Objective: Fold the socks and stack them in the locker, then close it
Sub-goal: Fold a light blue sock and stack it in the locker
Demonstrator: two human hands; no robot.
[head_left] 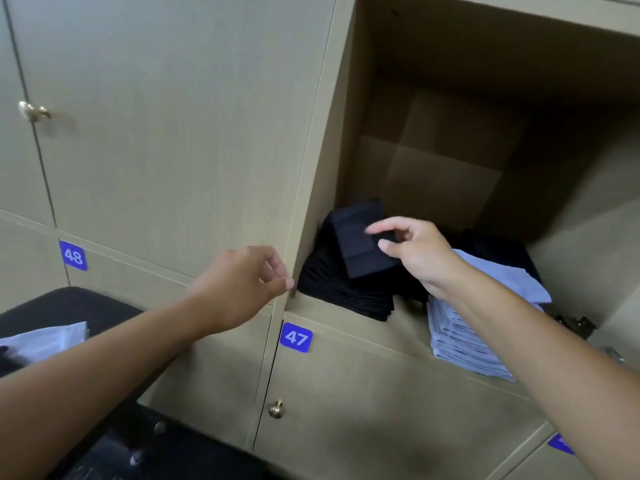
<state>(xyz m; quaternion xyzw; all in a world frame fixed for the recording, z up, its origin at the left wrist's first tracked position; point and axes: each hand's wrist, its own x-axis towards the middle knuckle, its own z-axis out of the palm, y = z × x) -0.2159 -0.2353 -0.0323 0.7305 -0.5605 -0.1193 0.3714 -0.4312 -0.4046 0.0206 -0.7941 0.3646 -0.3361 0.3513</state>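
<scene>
Our forearms reach in from the near edge. Our right hand [412,251] pinches a folded black sock [360,237] by its right edge, just above the black stack [346,292] at the left of the open locker [450,161]. Our left hand [242,285], loosely curled, holds nothing. We judge the sock light, soft and floppy; its long axis runs from near to far, slightly tilted.

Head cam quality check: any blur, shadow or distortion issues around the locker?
Head view: wide-angle bend bows the locker frame; deep shadow fills the compartment's upper right, so the black sock stack loses detail; the left door's knob is smeared by motion blur; both hands stay reasonably sharp.
</scene>
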